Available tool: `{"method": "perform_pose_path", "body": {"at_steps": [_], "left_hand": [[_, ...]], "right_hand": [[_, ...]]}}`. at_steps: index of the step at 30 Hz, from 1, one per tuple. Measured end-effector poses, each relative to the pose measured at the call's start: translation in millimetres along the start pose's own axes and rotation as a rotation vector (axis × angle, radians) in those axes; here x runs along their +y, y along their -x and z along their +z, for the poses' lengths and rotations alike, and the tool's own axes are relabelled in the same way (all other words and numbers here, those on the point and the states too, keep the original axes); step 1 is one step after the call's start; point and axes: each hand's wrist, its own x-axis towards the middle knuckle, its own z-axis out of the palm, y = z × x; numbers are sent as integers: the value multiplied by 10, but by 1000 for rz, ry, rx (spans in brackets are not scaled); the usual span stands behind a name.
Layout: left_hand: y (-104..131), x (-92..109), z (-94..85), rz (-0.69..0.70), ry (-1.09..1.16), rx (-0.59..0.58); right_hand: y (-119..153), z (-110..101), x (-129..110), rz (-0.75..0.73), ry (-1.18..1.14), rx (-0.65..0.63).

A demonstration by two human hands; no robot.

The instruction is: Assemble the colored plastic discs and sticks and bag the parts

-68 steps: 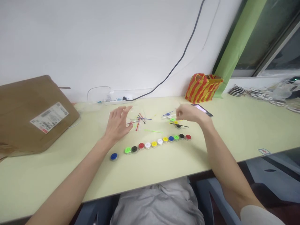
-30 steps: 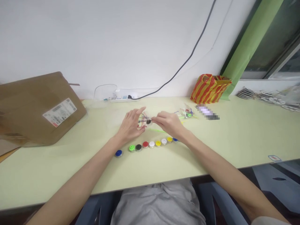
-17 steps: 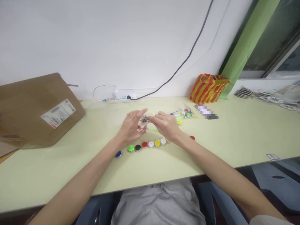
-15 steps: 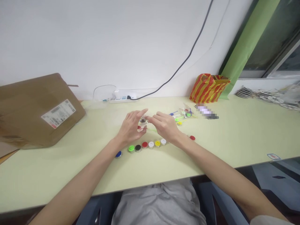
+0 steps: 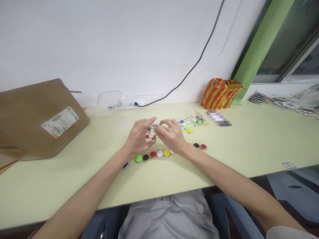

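My left hand (image 5: pixel 139 136) and my right hand (image 5: pixel 171 134) meet above the table, fingertips almost touching. My left thumb and index finger curve in a C around a small dark and clear piece; the fingers hide most of it. My right thumb and index finger pinch at this same spot, on something too small to name. A thin red stick piece (image 5: pixel 147 136) shows inside the left hand's curve. Below the hands runs a row of small round pieces with coloured tops and clear sides, among them a green one (image 5: pixel 139 158), a red one (image 5: pixel 153 154) and a yellow one (image 5: pixel 166 152).
Coloured stick pieces (image 5: pixel 187 127) and a clear bag (image 5: pixel 198 118) lie beyond my right hand. A cardboard box (image 5: pixel 30 116) stands left, a power strip (image 5: pixel 128 105) by the wall. A striped bag (image 5: pixel 220 94) and a blurred phone-like object (image 5: pixel 218 119) are at the back right.
My right index finger has lifted and bent back from its outstretched position, and the right hand has shifted slightly left. A black-topped piece beside its wrist is now uncovered. My left hand stays nearly still.
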Motion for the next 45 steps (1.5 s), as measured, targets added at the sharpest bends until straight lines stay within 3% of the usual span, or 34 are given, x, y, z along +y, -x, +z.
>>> {"method": "perform_pose_path", "body": {"at_steps": [6,10,12,15,16,18,21,25,31,35,38,42,45], "left_hand": [[6,-15,5,36,-13,-30],[18,-96,-22,-8,-59,-12],[34,-178,-53,-50,-93,5],[68,-322,-105,-126,-127,1],[80,-365,-119,-147,-132,-7],[98,-429,-135,-178,-141,-19],[104,-454,-134,-192,-143,-33],[81,-400,-108,-180,-136,-52],[65,-327,-84,-177,-92,-83],[75,-305,-70,-187,-73,-113],[77,-295,-50,-190,-79,-125],[69,-280,-15,-189,-74,-132],[69,-274,9,-200,-80,-139]], "right_hand": [[24,81,43,-37,-59,-102],[-52,-48,147,-88,-137,-122],[-95,-185,286,-20,-111,-89],[-114,-430,631,287,38,-117],[-103,-510,766,416,98,-189],[-62,-652,1019,587,145,-493],[13,-797,1260,659,109,-835],[87,-839,1349,692,42,-991],[207,-679,1479,779,112,-1172],[231,-641,1526,770,32,-1167],[172,-741,1491,730,-108,-1106],[19,-875,1303,661,-425,-906],[-80,-800,1062,545,-637,-658]]}}
